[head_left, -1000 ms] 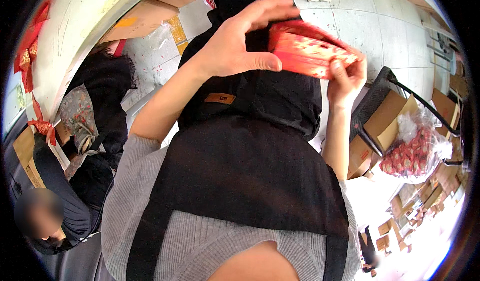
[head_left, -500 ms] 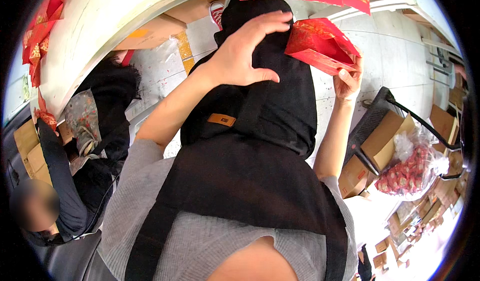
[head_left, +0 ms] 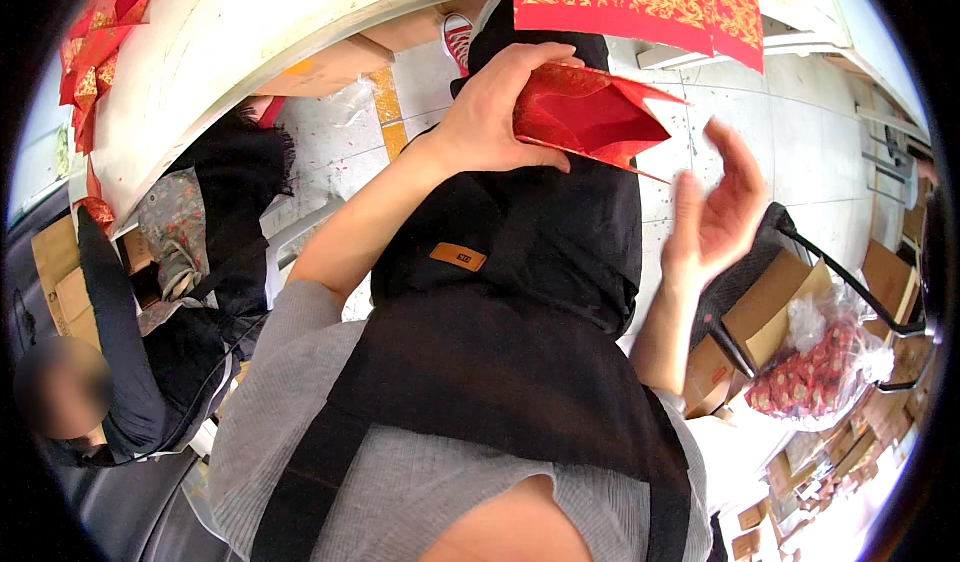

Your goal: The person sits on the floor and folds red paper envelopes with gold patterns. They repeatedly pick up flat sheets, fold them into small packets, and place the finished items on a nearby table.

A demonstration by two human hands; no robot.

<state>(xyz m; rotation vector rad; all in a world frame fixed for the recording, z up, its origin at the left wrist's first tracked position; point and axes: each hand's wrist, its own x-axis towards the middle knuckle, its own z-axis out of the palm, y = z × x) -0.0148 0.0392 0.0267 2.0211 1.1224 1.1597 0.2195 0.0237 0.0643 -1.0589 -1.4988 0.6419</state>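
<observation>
Left fingers point(head_left: 546, 157) around red box point(head_left: 590, 117)

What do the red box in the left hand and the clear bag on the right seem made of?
Red box: probably thin card, slightly glossy; its walls are thin and its pointed flaps stand out stiffly. Clear bag: likely shiny plastic film, being see-through and crinkled.

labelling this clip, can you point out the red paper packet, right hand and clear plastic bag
red paper packet point(head_left: 592, 117): head view, on its open inside
right hand point(head_left: 718, 227): head view, on the hand's middle
clear plastic bag point(head_left: 806, 328): head view, on its crumpled upper part
</observation>
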